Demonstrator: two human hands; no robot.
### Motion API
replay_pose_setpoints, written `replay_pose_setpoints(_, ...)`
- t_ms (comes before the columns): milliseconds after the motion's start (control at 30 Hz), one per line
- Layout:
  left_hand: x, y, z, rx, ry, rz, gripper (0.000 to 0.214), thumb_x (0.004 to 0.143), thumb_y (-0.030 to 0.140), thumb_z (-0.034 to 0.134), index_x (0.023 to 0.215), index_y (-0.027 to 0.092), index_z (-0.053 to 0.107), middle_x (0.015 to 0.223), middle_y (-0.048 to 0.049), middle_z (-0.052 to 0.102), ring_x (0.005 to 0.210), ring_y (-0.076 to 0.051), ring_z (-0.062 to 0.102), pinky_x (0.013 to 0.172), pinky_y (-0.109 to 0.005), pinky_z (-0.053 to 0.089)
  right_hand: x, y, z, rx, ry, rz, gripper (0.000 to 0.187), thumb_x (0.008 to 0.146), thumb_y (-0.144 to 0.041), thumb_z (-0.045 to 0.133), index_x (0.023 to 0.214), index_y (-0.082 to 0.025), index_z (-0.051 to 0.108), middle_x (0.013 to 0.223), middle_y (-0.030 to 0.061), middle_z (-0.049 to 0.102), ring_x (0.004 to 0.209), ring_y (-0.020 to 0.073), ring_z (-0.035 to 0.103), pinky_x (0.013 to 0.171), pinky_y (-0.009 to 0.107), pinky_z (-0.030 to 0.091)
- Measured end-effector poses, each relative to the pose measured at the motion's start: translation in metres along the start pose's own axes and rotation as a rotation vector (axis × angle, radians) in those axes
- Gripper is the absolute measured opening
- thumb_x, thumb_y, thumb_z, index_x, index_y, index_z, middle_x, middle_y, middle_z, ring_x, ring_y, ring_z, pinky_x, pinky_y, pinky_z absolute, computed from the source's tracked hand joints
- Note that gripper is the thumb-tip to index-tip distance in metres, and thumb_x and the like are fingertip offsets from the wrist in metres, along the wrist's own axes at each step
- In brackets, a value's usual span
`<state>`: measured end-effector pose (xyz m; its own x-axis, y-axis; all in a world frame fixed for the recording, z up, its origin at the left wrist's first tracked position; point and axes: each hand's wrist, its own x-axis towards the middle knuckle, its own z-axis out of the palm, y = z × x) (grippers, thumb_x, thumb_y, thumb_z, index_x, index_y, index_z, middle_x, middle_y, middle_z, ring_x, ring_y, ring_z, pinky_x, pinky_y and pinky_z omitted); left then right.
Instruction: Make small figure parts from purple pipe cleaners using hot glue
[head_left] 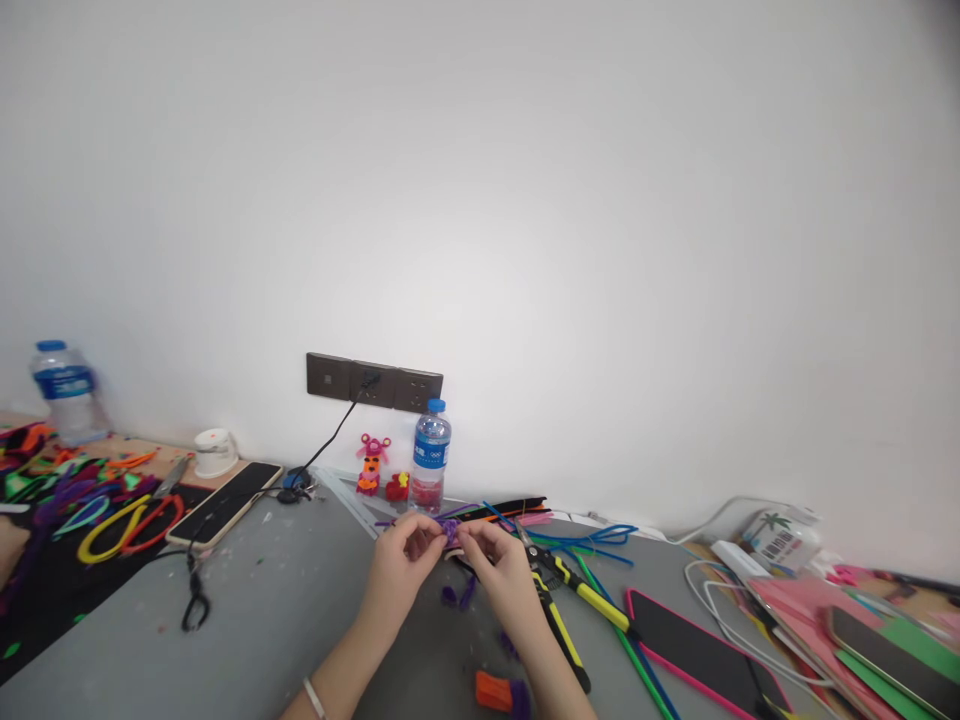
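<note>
Between the fingertips of both hands is a small purple fuzzy piece (pixel 449 530), which looks like bent pipe cleaner. My left hand (pixel 409 560) pinches it from the left, and my right hand (pixel 499 570) grips its right side. Fingers cover part of it, so its exact shape is hidden. Below the hands, purple fuzzy scraps (pixel 459 595) lie on the grey table (pixel 300 620). An orange and purple fuzzy piece (pixel 501 692) rests near my right forearm. Yellow-and-black pliers (pixel 562 590) lie just right of my right hand.
Behind the hands stand a water bottle (pixel 431 455) and a pink-orange fuzzy figure (pixel 371 465). Blue pipe cleaners (pixel 600 540) and a pink-edged tablet (pixel 697 650) lie right. Leftward are a phone (pixel 225 505), scissors (pixel 154 525) and another person's hand (pixel 9 550).
</note>
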<state>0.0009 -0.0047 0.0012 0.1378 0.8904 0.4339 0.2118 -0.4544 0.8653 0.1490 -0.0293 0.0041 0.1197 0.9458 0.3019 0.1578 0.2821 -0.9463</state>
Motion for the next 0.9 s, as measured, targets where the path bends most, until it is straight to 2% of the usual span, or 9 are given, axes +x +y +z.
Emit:
replay_pose_setpoints(333,-0.0023,-0.0025,0.0001,0.010,0.014,0.008,0.011,0.081,0.027,0.058,0.076,0.019,0.064,0.068,-0.0010,0.066,0.061,-0.016,0.060,0.057,-0.023,0.046,-0.0013,-0.0043,-0.0009,-0.095,0.024,-0.060,0.039,0.081,-0.053,0.061,0.077,-0.015,0.070,0.072,0.0084,0.067,0.063,0.0201,0.058,0.058,0.029,0.047)
replay_pose_setpoints(600,-0.0009,-0.0005,-0.0008,0.036,0.034,0.088,0.011,0.083,0.021,0.055,0.079,0.019,0.065,0.075,-0.0021,0.066,0.070,-0.018,0.064,0.060,-0.024,0.048,-0.0020,-0.0046,0.0022,-0.122,0.084,-0.078,0.041,0.079,-0.055,0.062,0.074,-0.015,0.070,0.067,0.0065,0.063,0.057,0.0180,0.054,0.053,0.027,0.042)
replay_pose_setpoints(900,-0.0011,-0.0083,0.0037,-0.038,0.001,0.083,0.013,0.078,0.016,0.056,0.089,0.019,0.063,0.089,-0.0060,0.066,0.085,-0.021,0.065,0.068,-0.029,0.057,-0.0014,-0.0034,0.0018,-0.051,0.085,-0.040,0.040,0.077,-0.055,0.064,0.076,-0.015,0.071,0.071,0.0085,0.067,0.063,0.0209,0.060,0.058,0.029,0.049)
